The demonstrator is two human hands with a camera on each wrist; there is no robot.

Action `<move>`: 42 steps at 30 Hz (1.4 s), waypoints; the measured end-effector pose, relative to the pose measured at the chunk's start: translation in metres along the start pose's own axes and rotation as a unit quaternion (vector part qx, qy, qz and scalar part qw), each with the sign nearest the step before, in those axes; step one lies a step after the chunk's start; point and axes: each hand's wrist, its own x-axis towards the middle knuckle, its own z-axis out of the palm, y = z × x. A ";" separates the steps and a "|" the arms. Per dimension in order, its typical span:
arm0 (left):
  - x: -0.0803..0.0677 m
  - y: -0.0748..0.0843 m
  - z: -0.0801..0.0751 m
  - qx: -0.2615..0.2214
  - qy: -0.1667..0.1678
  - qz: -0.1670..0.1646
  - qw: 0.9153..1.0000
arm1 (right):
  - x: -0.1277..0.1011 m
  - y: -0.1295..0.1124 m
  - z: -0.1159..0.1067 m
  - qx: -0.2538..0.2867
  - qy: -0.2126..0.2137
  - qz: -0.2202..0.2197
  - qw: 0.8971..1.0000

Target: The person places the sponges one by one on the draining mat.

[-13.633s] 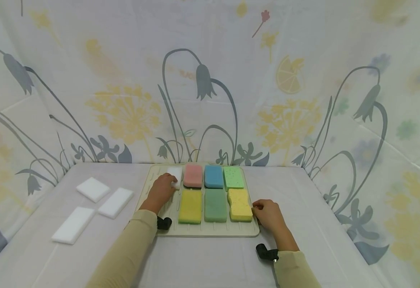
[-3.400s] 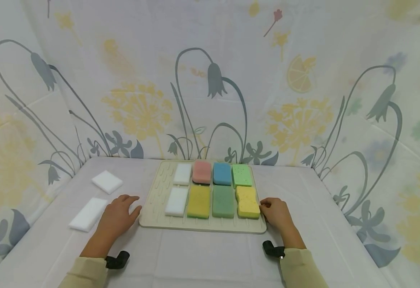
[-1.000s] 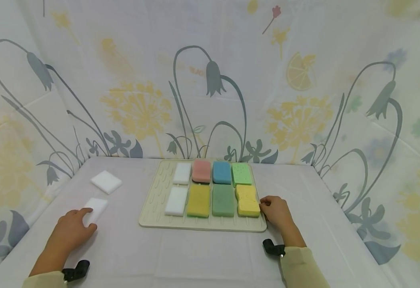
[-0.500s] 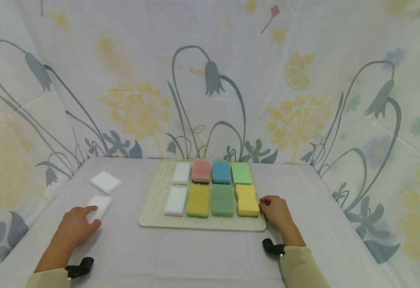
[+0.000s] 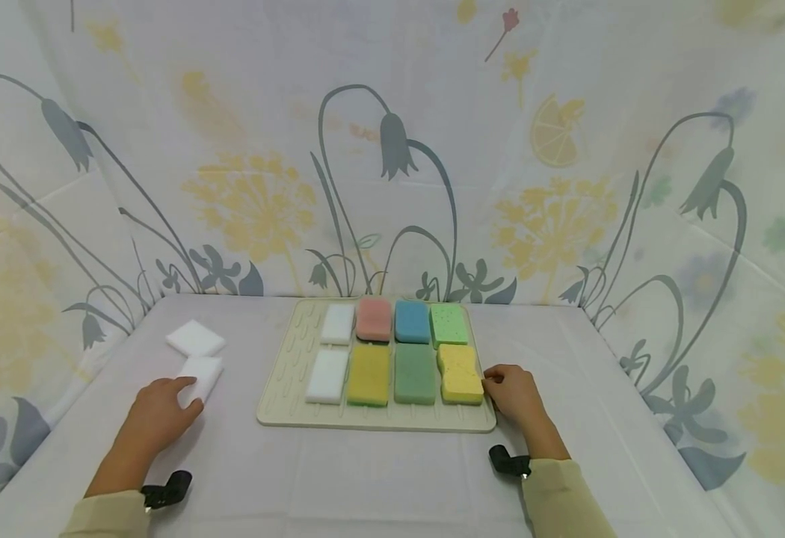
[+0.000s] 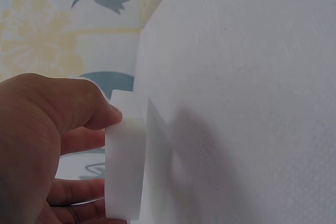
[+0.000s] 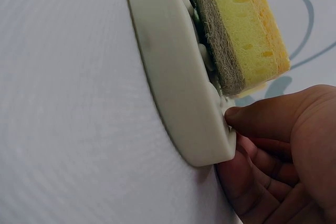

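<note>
My left hand (image 5: 160, 415) pinches a white sponge block (image 5: 205, 371) between thumb and fingers, at the left of the table. In the left wrist view the same white block (image 6: 125, 166) stands off the cloth, with a shadow beside it. My right hand (image 5: 516, 396) pinches the right rim of a beige ridged tray (image 5: 281, 407); the right wrist view shows the thumb over the tray's edge (image 7: 173, 66). Close to that thumb lies a yellow wavy sponge (image 5: 460, 373) with a grey-brown scouring layer underneath.
Another white sponge block (image 5: 195, 338) lies at the back left of the table. The tray bears two rows: white (image 5: 338, 323), pink (image 5: 374, 317), blue (image 5: 412, 321) and light green (image 5: 449, 323) behind; white (image 5: 327, 375), olive-yellow (image 5: 368, 373), green (image 5: 415, 373) and the wavy one in front.
Earlier, the left hand let go of a white block at the tray's back left; a second white block came onto the front row. Now it carries another rightward; the right hand stays at the rim.
</note>
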 end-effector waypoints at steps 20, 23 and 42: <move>0.015 0.028 0.005 -0.020 0.010 0.022 0.999 | -0.001 -0.001 0.001 0.004 -0.007 0.009 1.000; 0.018 0.033 0.006 -0.023 0.016 0.028 0.999 | 0.000 -0.001 0.001 0.005 -0.007 0.012 1.000; 0.035 0.064 0.005 -0.030 0.039 0.056 0.997 | 0.001 0.000 0.000 0.007 -0.006 0.008 1.000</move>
